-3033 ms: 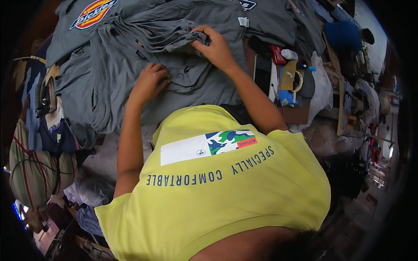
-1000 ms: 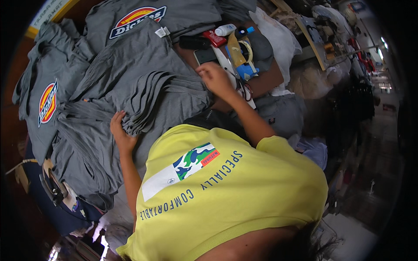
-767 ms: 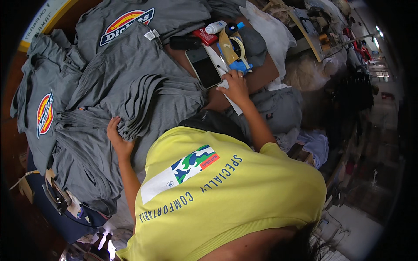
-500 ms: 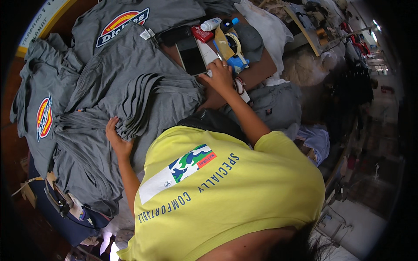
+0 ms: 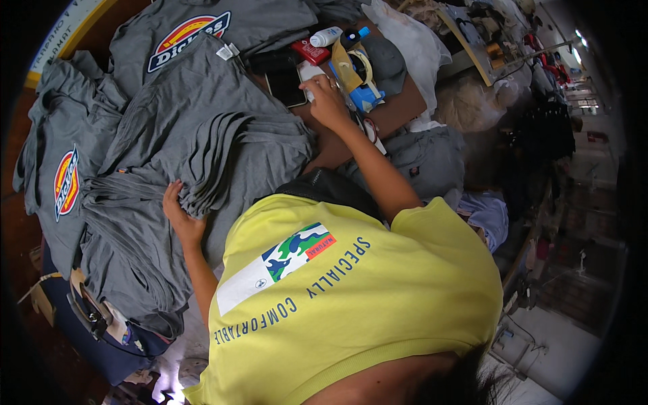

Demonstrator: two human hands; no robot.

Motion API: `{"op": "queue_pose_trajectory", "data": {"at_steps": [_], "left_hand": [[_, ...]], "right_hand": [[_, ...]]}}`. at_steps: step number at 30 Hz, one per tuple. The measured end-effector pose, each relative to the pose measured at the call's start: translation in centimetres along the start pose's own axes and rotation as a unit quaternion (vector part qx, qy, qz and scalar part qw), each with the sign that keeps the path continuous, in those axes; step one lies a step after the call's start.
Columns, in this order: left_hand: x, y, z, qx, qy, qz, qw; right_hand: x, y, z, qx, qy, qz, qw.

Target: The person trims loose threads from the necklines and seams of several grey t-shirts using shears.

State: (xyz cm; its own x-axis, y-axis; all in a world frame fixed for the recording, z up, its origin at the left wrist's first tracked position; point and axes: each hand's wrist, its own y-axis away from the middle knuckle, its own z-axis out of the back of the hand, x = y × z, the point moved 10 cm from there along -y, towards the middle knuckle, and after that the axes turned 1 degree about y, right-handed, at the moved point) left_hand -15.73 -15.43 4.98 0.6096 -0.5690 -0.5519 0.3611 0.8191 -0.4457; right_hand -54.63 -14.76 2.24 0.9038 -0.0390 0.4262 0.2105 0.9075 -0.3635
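My left hand (image 5: 183,214) lies against the near edge of a stack of folded grey T-shirts (image 5: 216,158), its fingers stretched and its thumb apart from them. My right hand (image 5: 329,102) is at the right side of a dark-screened phone (image 5: 285,88), its fingers curled together. A small white piece (image 5: 308,95) shows at its fingertips, mostly covered, and I cannot tell what it is. The phone lies flat on a brown board (image 5: 398,111), partly hidden by that hand. White paper (image 5: 308,70) lies beside the phone.
More grey T-shirts with a colourful print (image 5: 50,162) spread to the left. Beyond my right hand are a white bottle (image 5: 327,36), a red pack (image 5: 311,50), a tape roll (image 5: 364,67) and a dark cap (image 5: 386,64). Grey garments (image 5: 425,162) are heaped at the right.
My right hand has moved left and slightly farther away, over the phone's right edge, with the small white piece at its fingertips. My left hand has stayed on the stack.
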Motion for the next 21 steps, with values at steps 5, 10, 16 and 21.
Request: {"op": "queue_pose_trajectory", "data": {"at_steps": [5,10,16,21], "left_hand": [[0.0,-0.1,0.0,-0.004,0.015,0.003,1.0],[0.3,0.0,0.0,-0.004,0.007,0.003,1.0],[0.4,-0.2,-0.2,0.0,0.008,0.008,1.0],[0.4,0.0,-0.1,-0.004,0.01,0.007,1.0]], "right_hand": [[-0.2,-3.8,-0.6,-0.026,0.021,-0.003,0.999],[0.8,-7.6,-0.3,-0.035,-0.008,0.064,0.997],[-1.6,-9.4,-3.3,0.101,-0.033,-0.017,0.994],[0.7,-7.4,4.4,-0.011,-0.187,-0.009,0.982]]}}
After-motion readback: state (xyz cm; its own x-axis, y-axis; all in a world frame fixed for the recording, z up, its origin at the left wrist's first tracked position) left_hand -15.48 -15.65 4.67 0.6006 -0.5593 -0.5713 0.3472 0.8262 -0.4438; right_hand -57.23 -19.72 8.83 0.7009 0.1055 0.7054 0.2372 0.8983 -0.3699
